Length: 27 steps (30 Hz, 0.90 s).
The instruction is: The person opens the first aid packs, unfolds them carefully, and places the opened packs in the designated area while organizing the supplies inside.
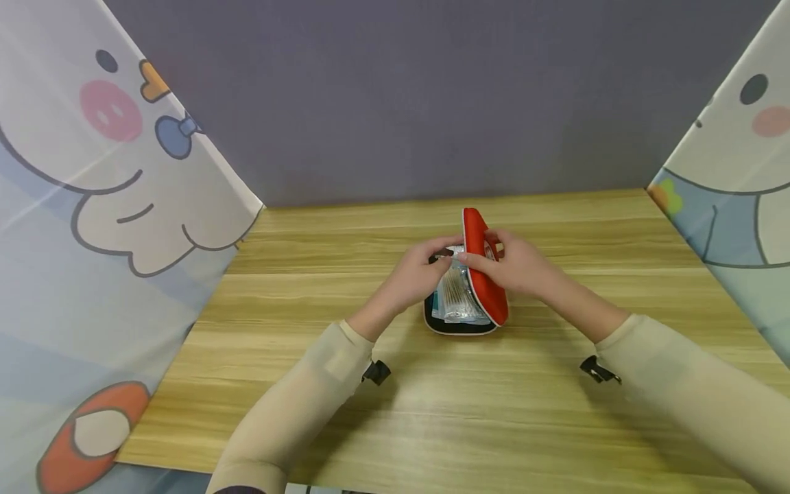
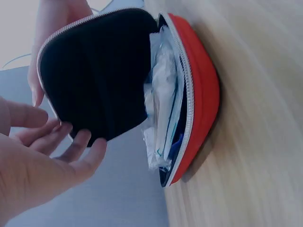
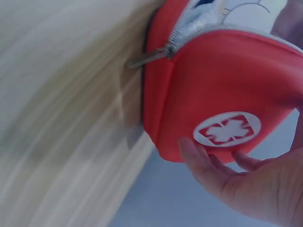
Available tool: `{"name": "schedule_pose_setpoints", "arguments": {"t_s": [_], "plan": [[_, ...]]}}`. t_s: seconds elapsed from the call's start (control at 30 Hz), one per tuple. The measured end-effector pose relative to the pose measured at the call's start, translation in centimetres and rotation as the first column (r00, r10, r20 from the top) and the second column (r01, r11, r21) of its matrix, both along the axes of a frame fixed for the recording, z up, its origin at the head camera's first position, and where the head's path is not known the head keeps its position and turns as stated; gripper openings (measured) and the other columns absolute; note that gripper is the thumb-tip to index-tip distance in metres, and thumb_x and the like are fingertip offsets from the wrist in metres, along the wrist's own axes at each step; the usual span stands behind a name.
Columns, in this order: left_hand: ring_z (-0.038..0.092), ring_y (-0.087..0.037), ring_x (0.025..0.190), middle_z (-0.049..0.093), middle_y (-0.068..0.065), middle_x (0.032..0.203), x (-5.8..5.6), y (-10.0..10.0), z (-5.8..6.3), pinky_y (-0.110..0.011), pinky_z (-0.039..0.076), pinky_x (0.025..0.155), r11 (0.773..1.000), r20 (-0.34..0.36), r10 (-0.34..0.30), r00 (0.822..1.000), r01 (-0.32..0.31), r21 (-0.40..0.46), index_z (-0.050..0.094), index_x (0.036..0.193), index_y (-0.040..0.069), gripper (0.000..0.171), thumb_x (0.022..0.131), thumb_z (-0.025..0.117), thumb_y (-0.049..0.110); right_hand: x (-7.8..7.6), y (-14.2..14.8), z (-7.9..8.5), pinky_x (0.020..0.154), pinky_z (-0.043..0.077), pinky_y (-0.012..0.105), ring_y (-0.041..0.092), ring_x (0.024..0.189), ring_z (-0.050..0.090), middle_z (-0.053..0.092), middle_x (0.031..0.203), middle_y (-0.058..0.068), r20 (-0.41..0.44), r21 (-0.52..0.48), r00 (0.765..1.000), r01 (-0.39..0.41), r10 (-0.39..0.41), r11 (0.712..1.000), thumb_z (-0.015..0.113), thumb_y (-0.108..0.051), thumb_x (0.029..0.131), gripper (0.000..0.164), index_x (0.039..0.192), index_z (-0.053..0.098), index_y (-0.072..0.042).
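A red first-aid case (image 1: 463, 333) lies on the table with its lid (image 1: 492, 302) raised on the right. A white emblem (image 3: 228, 129) marks the lid's outer face. Clear packets of swabs and other supplies (image 1: 455, 295) fill the lower half. My right hand (image 1: 518, 264) grips the lid, its fingers on the outer face and its thumb by the edge. My left hand (image 1: 420, 274) is over the case's far left part. In the left wrist view its loosely bent fingers (image 2: 78, 153) are close to the lid's edge; contact is unclear.
The wooden table (image 1: 296, 309) meets a grey panel (image 1: 395, 103) at the back. Printed cartoon cloths (image 1: 55, 226) hang on both sides. A metal zipper pull (image 3: 147, 57) sticks out from the case's side.
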<state>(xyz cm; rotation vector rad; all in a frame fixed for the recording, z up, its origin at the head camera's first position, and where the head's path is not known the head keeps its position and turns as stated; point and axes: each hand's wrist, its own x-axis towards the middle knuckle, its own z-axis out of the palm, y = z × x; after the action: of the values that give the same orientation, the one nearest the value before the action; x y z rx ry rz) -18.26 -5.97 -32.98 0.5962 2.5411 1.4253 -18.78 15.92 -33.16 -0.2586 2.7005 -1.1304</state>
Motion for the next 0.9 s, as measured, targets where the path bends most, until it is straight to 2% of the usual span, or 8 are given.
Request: {"name": "schedule_pose_setpoints", "arguments": {"t_s": [0.17, 0.3, 0.4, 0.47, 0.57, 0.7, 0.8, 0.9], "plan": [[0.065, -0.027, 0.105, 0.067, -0.017, 0.142, -1.4, -0.4, -0.2, -0.035, 0.053, 0.076, 0.996, 0.005, -0.018, 1.0, 0.018, -0.084, 0.06, 0.151, 0.012, 0.042, 0.11, 0.054, 0.013, 0.3, 1.5, 1.1, 0.091, 0.064, 0.047, 0.045, 0.128, 0.066, 0.046, 0.159, 0.028, 0.073, -0.106, 0.997, 0.021, -0.013, 0.994, 0.068, -0.051, 0.1, 0.091, 0.166, 0.028, -0.002], [0.065, -0.035, 0.128, 0.06, -0.021, 0.151, -2.4, -1.5, -1.6, -0.048, 0.057, 0.097, 0.964, 0.061, 0.058, 0.996, -0.04, -0.262, 0.055, 0.154, 0.006, 0.048, 0.107, 0.06, 0.017, 0.6, 3.2, 1.4, 0.085, 0.065, 0.041, 0.044, 0.13, 0.063, 0.042, 0.163, 0.027, 0.105, -0.16, 0.994, 0.03, -0.013, 0.987, 0.066, -0.044, 0.103, 0.084, 0.167, 0.028, -0.005], [0.069, -0.036, 0.124, 0.064, -0.025, 0.143, -3.0, -2.2, -3.1, -0.048, 0.058, 0.102, 0.942, 0.156, 0.09, 0.984, -0.034, -0.333, 0.049, 0.156, 0.0, 0.057, 0.104, 0.066, 0.017, 0.9, 4.6, 1.2, 0.082, 0.065, 0.039, 0.044, 0.131, 0.062, 0.044, 0.16, 0.028, 0.106, -0.204, 0.994, 0.037, -0.015, 0.978, 0.062, -0.04, 0.106, 0.077, 0.167, 0.029, -0.006], [0.075, -0.032, 0.105, 0.071, -0.026, 0.13, -3.3, -2.5, -4.1, -0.043, 0.063, 0.092, 0.949, 0.24, 0.092, 0.966, -0.012, -0.316, 0.045, 0.158, -0.002, 0.062, 0.103, 0.069, 0.014, 1.1, 5.4, 0.9, 0.083, 0.065, 0.039, 0.043, 0.132, 0.06, 0.047, 0.157, 0.027, 0.114, -0.243, 0.993, 0.048, -0.021, 0.969, 0.059, -0.036, 0.108, 0.072, 0.166, 0.03, -0.006], [0.074, -0.025, 0.076, 0.075, -0.024, 0.108, -3.6, -3.0, -5.2, -0.035, 0.065, 0.074, 0.981, 0.374, 0.092, 0.923, -0.02, -0.192, 0.041, 0.159, -0.004, 0.068, 0.098, 0.072, 0.002, 1.4, 6.6, 0.3, 0.085, 0.065, 0.037, 0.034, 0.131, 0.062, 0.049, 0.156, 0.027, 0.127, -0.279, 0.991, 0.071, -0.036, 0.958, 0.052, -0.033, 0.11, 0.068, 0.167, 0.03, -0.004], [0.07, -0.021, 0.068, 0.07, -0.017, 0.096, -4.0, -3.6, -5.7, -0.033, 0.065, 0.07, 0.994, 0.446, 0.099, 0.889, -0.068, -0.084, 0.043, 0.158, -0.001, 0.069, 0.096, 0.072, -0.005, 1.5, 8.0, -0.4, 0.082, 0.064, 0.032, 0.003, 0.11, 0.068, 0.052, 0.155, 0.03, 0.122, -0.296, 0.991, 0.092, -0.058, 0.951, 0.046, -0.031, 0.111, 0.064, 0.166, 0.032, -0.002], [0.072, -0.022, 0.07, 0.069, -0.017, 0.096, -4.3, -3.8, -5.6, -0.035, 0.066, 0.072, 0.995, 0.448, 0.092, 0.889, -0.067, -0.071, 0.041, 0.16, 0.0, 0.073, 0.095, 0.073, -0.003, 1.3, 8.6, -0.7, 0.079, 0.064, 0.029, -0.008, 0.096, 0.066, 0.058, 0.147, 0.028, 0.104, -0.314, 0.992, 0.107, -0.078, 0.943, 0.044, -0.028, 0.11, 0.062, 0.165, 0.035, 0.0], [0.072, -0.021, 0.072, 0.07, -0.018, 0.096, -4.6, -4.1, -5.5, -0.034, 0.066, 0.071, 0.995, 0.43, 0.096, 0.897, -0.069, -0.078, 0.038, 0.162, -0.001, 0.078, 0.094, 0.075, -0.003, 1.0, 8.8, -1.1, 0.076, 0.063, 0.03, -0.004, 0.093, 0.065, 0.067, 0.111, 0.014, 0.11, -0.352, 0.99, 0.123, -0.09, 0.928, 0.044, -0.025, 0.109, 0.062, 0.165, 0.035, 0.001]]}}
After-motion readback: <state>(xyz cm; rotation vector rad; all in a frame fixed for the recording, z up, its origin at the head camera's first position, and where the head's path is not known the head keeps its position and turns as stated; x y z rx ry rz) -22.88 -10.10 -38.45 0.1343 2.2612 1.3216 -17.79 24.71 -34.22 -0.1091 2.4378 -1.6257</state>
